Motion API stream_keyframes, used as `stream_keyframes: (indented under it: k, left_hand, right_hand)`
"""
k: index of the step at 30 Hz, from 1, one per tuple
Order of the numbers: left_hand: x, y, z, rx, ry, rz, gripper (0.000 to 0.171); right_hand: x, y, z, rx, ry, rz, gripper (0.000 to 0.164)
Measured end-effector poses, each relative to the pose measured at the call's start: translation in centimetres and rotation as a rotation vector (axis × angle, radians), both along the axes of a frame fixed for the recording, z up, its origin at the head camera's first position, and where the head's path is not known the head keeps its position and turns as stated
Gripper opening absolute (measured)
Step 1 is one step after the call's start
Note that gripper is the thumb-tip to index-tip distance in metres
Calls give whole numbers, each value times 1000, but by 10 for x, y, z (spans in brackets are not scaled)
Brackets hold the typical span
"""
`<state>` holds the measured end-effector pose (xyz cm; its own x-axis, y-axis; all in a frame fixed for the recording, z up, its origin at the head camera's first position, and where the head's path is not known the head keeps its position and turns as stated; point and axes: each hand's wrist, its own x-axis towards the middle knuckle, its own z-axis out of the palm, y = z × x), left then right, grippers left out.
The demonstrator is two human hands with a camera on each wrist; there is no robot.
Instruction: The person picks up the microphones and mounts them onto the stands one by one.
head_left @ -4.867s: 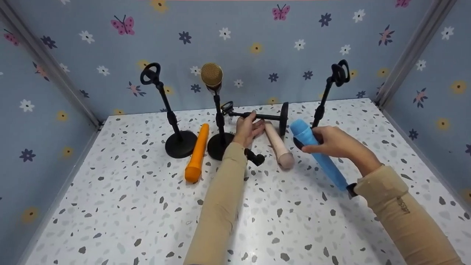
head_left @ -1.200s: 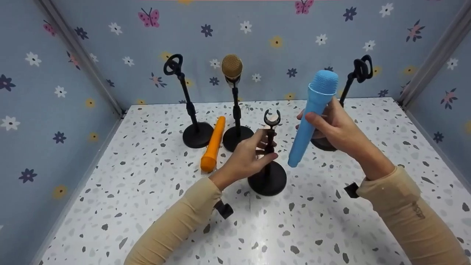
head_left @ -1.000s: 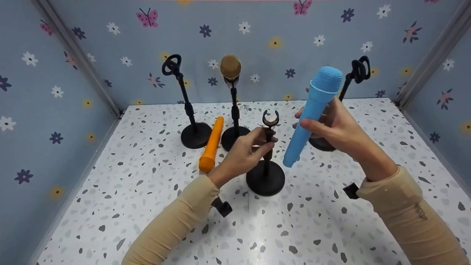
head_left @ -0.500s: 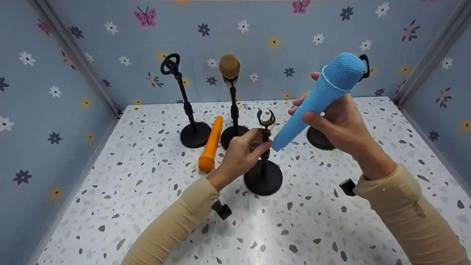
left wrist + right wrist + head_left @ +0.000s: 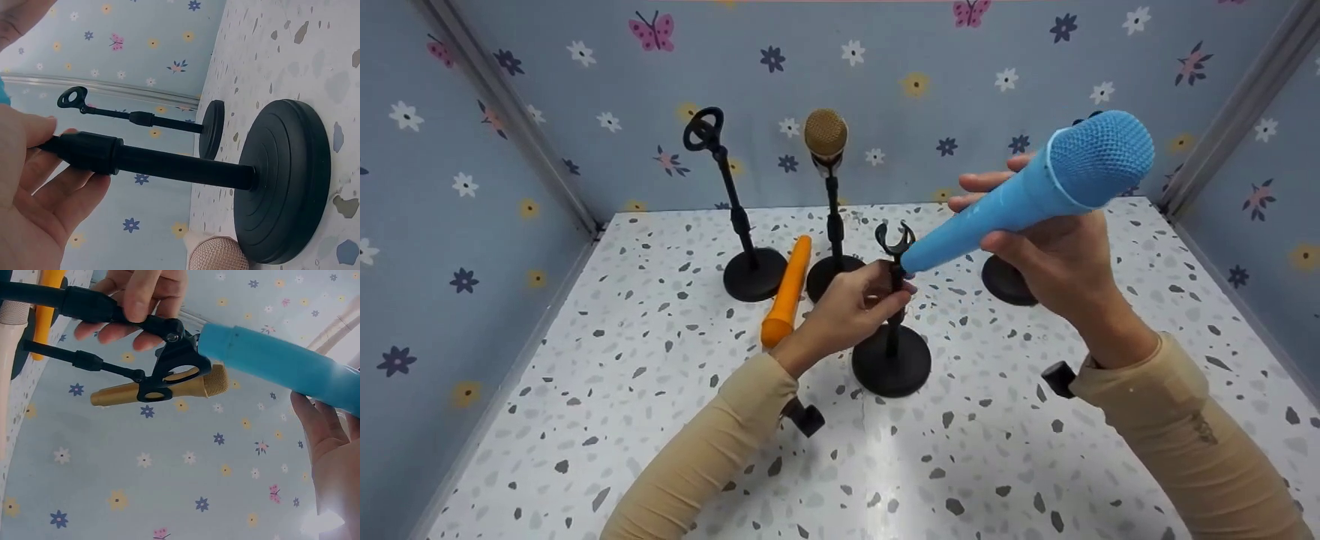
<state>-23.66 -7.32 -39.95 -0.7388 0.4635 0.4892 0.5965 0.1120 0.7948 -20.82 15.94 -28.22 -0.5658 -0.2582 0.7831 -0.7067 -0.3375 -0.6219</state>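
My left hand (image 5: 851, 307) pinches the upper pole of a black microphone stand (image 5: 891, 361), which stands upright on its round base. My right hand (image 5: 1054, 259) holds a blue microphone (image 5: 1020, 199) by its body, tilted, with the mesh head up to the right. Its narrow tail end is right beside the stand's open clip (image 5: 895, 240); in the right wrist view this clip (image 5: 42, 146) is mostly hidden by fingers in the left one, and I cannot tell whether tail and clip touch. A pale pink microphone (image 5: 218, 256) lies behind the stand base.
An orange microphone (image 5: 786, 292) lies left of my left hand. Behind it are an unfilled stand (image 5: 754, 274) and another bearing a gold microphone (image 5: 826, 135). A further stand (image 5: 1009, 281) is partly hidden behind my right hand. Patterned walls (image 5: 780, 172) enclose the speckled table (image 5: 675, 397).
The fallen stand was picked up and set upright near the front. My right hand has raised and tilted the blue microphone, bringing its tail leftward to the clip. My left hand keeps its grip.
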Motion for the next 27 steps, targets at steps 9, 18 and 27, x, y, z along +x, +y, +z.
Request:
stream_keyframes:
  k: [9, 18, 27]
  left_hand:
    - [-3, 2, 5, -33, -79, -92, 26]
    - [-6, 4, 2, 10, -98, -119, 15]
    - [-3, 5, 1, 39, -107, -65, 14]
  right_hand:
    - [2, -14, 6, -20, 100, 36, 63]
    - [-1, -22, 12, 198, 252, -50, 65]
    - [-6, -26, 16, 355, 345, -76, 68]
